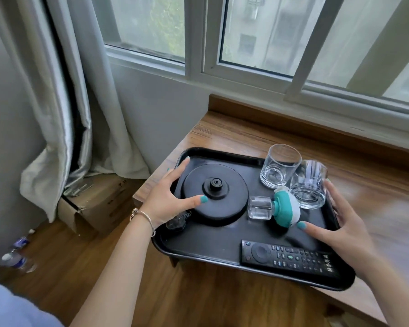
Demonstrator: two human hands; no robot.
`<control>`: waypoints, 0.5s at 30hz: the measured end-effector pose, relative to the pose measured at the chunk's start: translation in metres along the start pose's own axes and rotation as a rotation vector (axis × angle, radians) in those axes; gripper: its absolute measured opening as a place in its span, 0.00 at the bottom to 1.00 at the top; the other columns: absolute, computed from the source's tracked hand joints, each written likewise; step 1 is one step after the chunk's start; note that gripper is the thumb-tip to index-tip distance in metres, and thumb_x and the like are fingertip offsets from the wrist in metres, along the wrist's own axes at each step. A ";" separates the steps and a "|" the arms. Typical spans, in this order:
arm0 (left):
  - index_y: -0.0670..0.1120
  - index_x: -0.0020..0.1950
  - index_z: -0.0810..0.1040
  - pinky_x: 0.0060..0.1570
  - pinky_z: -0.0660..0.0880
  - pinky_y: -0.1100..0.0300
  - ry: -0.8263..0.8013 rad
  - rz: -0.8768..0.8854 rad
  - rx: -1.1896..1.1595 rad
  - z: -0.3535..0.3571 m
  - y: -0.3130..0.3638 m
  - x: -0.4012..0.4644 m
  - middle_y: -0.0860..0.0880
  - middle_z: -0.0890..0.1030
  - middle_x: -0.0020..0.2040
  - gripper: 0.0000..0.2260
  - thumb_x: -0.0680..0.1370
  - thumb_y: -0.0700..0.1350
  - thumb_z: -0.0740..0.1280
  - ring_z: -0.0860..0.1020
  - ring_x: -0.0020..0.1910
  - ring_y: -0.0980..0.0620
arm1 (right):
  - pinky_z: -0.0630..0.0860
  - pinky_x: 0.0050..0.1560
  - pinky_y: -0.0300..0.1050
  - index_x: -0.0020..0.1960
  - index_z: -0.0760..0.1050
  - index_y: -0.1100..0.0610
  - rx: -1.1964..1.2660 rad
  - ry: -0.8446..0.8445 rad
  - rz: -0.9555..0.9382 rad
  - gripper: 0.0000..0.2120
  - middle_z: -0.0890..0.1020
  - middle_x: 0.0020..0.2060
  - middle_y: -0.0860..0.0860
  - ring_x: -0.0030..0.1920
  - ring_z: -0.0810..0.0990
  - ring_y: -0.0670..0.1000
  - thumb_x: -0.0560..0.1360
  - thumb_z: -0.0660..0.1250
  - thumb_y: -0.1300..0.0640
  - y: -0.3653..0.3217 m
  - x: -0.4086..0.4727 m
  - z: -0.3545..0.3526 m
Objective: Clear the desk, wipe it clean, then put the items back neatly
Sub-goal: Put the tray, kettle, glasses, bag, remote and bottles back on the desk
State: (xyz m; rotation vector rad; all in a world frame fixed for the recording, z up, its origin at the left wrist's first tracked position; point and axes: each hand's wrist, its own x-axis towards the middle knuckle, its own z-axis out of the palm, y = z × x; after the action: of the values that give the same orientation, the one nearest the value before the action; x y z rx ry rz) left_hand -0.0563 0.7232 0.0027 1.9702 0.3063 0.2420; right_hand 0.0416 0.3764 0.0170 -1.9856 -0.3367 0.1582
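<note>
A black tray point(213, 241) lies at the near left corner of the wooden desk point(246, 135), its front rim hanging past the desk edge. On it are a round black kettle base point(213, 201) with its plug point(176, 223), two clear glasses point(279, 166) point(309, 185), a small clear bottle point(260, 207) lying beside a teal and white piece point(283, 208), and a black remote point(288, 258). My left hand point(165, 199) is spread over the tray's left rim, thumb on the kettle base. My right hand point(340, 232) is spread at the right rim, thumb inside the tray.
A window sill and sliding window run behind the desk. Grey curtains point(57, 114) hang at the left over a cardboard box point(97, 201) on the wooden floor. Plastic bottles point(14, 258) lie on the floor at the far left.
</note>
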 end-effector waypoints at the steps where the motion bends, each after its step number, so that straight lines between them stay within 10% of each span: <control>1: 0.62 0.75 0.62 0.56 0.58 0.83 -0.006 0.002 -0.007 -0.004 -0.003 0.009 0.71 0.63 0.66 0.45 0.61 0.59 0.77 0.60 0.68 0.68 | 0.60 0.69 0.39 0.74 0.61 0.36 -0.002 0.010 0.002 0.50 0.67 0.68 0.32 0.71 0.65 0.38 0.62 0.80 0.63 -0.001 0.005 0.004; 5: 0.71 0.71 0.60 0.71 0.60 0.61 -0.048 0.015 0.009 -0.018 -0.015 0.049 0.67 0.62 0.73 0.46 0.56 0.70 0.75 0.59 0.72 0.66 | 0.60 0.72 0.42 0.74 0.62 0.34 -0.006 0.041 0.021 0.49 0.67 0.71 0.37 0.71 0.65 0.39 0.62 0.81 0.62 -0.003 0.027 0.021; 15: 0.75 0.65 0.64 0.75 0.55 0.51 -0.093 0.026 -0.133 -0.021 -0.043 0.163 0.62 0.65 0.73 0.31 0.64 0.67 0.71 0.57 0.75 0.61 | 0.62 0.70 0.34 0.76 0.63 0.41 0.062 0.114 0.021 0.49 0.69 0.69 0.33 0.68 0.65 0.30 0.62 0.81 0.64 0.016 0.121 0.049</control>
State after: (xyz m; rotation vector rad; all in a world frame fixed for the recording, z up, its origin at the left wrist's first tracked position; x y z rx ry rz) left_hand 0.0871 0.8110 -0.0228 1.8490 0.1991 0.1818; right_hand 0.1464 0.4495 -0.0132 -1.9285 -0.2351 0.0673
